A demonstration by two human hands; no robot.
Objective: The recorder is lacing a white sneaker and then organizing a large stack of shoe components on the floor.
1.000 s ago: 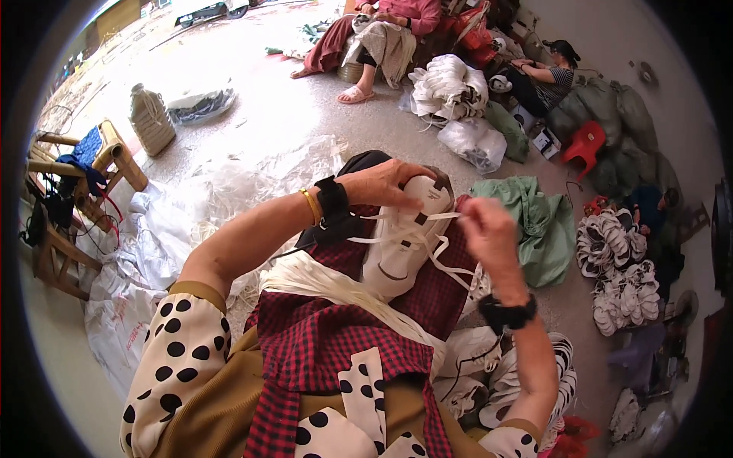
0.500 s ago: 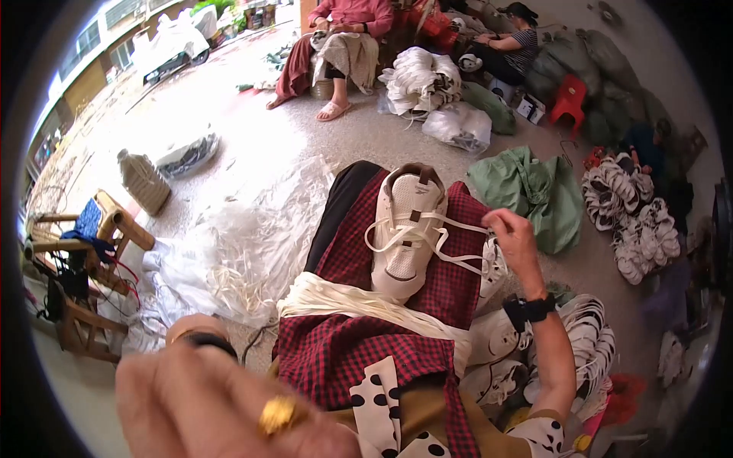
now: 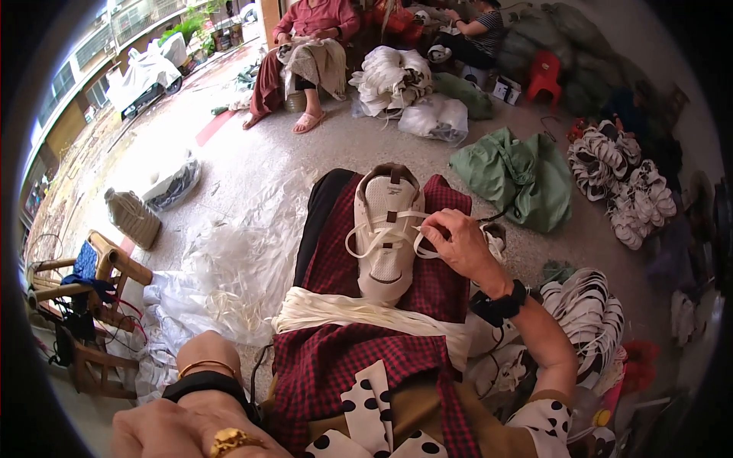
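Shoe bundles [image 3: 644, 204] and seated co-workers [image 3: 324, 21] show a workshop.

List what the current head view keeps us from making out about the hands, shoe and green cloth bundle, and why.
- Left hand: its fingertips, cut off by the lower edge.
- Right hand: the bit of lace at its fingertips, covered by the fingers.
- Shoe: its sole, hidden beneath the upper.
- Green cloth bundle: anything inside, hidden by its folds.

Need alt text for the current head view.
A person's right hand pinches a white lace of a pale shoe lying on red-and-black checked cloth; the left hand is at the lower left. Cream strands lie bunched across the cloth.
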